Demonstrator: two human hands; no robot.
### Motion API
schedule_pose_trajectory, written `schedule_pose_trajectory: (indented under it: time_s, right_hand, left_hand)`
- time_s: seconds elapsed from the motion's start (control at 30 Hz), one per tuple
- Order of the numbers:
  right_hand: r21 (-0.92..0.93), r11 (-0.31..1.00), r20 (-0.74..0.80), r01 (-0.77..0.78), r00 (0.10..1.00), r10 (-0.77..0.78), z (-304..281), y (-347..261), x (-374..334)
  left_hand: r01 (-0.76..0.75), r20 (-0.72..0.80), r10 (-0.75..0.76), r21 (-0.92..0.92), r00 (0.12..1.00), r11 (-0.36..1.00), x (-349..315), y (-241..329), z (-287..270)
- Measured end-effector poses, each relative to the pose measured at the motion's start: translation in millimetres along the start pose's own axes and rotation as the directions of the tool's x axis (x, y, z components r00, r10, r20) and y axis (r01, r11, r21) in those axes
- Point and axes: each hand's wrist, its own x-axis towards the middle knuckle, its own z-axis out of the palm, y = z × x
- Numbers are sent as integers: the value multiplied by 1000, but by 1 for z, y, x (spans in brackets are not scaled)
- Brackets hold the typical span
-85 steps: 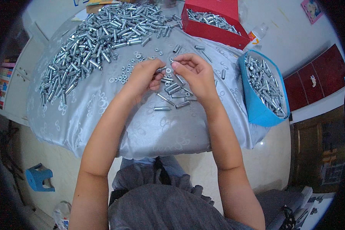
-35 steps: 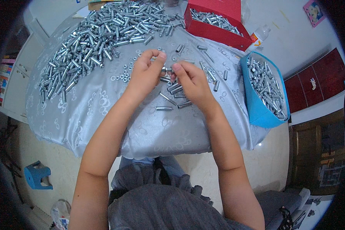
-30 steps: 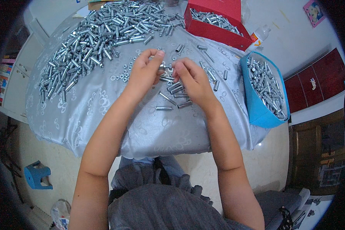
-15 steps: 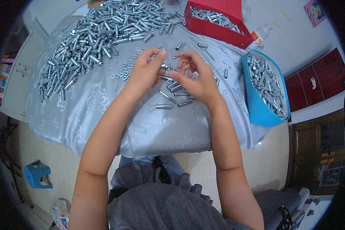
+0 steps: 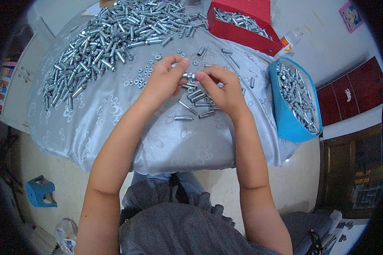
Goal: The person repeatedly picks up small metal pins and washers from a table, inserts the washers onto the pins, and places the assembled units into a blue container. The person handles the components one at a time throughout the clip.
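Note:
Between my two hands, over the middle of the table, a shiny metal anchor bolt (image 5: 187, 76) lies level. My left hand (image 5: 163, 79) is closed around one end, so most of its length is hidden. At the other end, the thumb and fingers of my right hand (image 5: 224, 87) pinch the tip, where a ring-like nut or washer shows. Below the right hand, several loose metal sleeves (image 5: 196, 96) and a thin rod (image 5: 187, 106) lie on the cloth. Small nuts (image 5: 141, 79) are scattered beside my left hand.
A large heap of anchor bolts (image 5: 110, 40) covers the far left of the silvery tablecloth (image 5: 89, 136). At the back right stands a red box (image 5: 225, 34) of bolts, near a plastic bottle (image 5: 292, 39). A blue fabric bin (image 5: 291, 123), full of bolts, sits at the right edge.
My right hand has closed from spread fingers into a pinch on the bolt's end. The left hand keeps its hold, almost in the same place.

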Motion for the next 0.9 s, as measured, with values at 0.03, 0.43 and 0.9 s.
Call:
schedule_pose_trajectory:
  time_s: [0.03,0.43,0.9]
  right_hand:
    - [-22,997,19,-70,997,71,-1,-1,-1]
    - [37,991,0,128,992,-128,2,0,1]
    - [-17,997,58,79,995,-78,1,0,1]
  left_hand:
    - [9,16,-9,-10,1000,1000,-1,1,0]
    - [43,7,-42,-12,999,999,1,0,0]
    - [39,20,-39,-1,999,999,0,0,1]
